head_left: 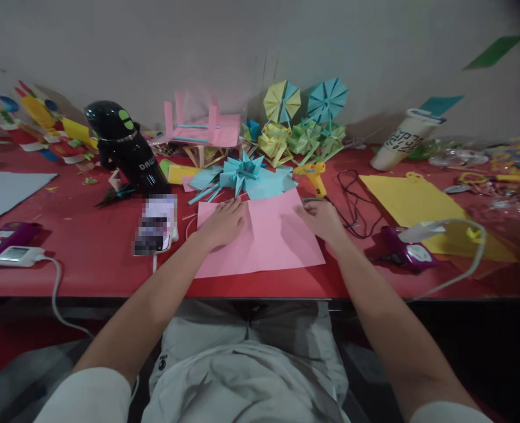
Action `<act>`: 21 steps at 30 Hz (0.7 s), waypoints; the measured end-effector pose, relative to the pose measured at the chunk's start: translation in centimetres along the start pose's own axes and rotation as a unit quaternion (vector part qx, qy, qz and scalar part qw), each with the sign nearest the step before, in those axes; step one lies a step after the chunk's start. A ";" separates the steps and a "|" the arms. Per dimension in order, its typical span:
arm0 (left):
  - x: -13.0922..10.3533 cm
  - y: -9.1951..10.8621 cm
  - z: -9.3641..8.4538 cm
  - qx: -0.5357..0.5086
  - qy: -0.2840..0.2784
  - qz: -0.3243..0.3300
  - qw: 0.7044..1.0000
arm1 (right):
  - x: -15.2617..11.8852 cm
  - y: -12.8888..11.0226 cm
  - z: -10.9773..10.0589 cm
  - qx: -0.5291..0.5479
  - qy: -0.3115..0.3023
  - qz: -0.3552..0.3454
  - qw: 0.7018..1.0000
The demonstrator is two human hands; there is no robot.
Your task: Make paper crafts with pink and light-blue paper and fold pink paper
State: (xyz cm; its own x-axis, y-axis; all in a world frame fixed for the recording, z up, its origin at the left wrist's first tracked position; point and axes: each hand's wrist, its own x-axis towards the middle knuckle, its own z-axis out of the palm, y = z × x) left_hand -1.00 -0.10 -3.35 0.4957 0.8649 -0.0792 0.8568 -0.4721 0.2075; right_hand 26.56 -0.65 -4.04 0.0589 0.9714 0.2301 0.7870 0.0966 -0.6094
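A sheet of pink paper with a crease down its middle lies on the red table in front of me. My left hand rests on its left half, fingers stretched out and lying flat. At the upper right edge of the sheet, my right hand has its fingers curled in and pinches the edge; the fingertips are partly hidden. Just beyond the sheet sit a blue folded-paper star and flat blue paper. A yellow glue gun lies near my right hand.
A phone and a black tumbler stand left. Folded-paper models, including a pink one, line the wall. Yellow paper, a purple power strip with cables and a paper cup are at right.
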 end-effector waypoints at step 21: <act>0.1 -0.5 0.9 0.001 0.034 0.013 0.999 | -0.2 -0.6 -0.2 -0.057 -0.031 0.026 0.998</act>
State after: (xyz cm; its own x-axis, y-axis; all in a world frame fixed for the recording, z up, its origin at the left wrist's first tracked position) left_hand -1.27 0.13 -4.34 0.5075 0.8616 -0.0070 0.8437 -0.4953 0.2070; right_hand 26.23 -0.92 -3.54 0.0673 0.9862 0.1510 0.8488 0.0229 -0.5283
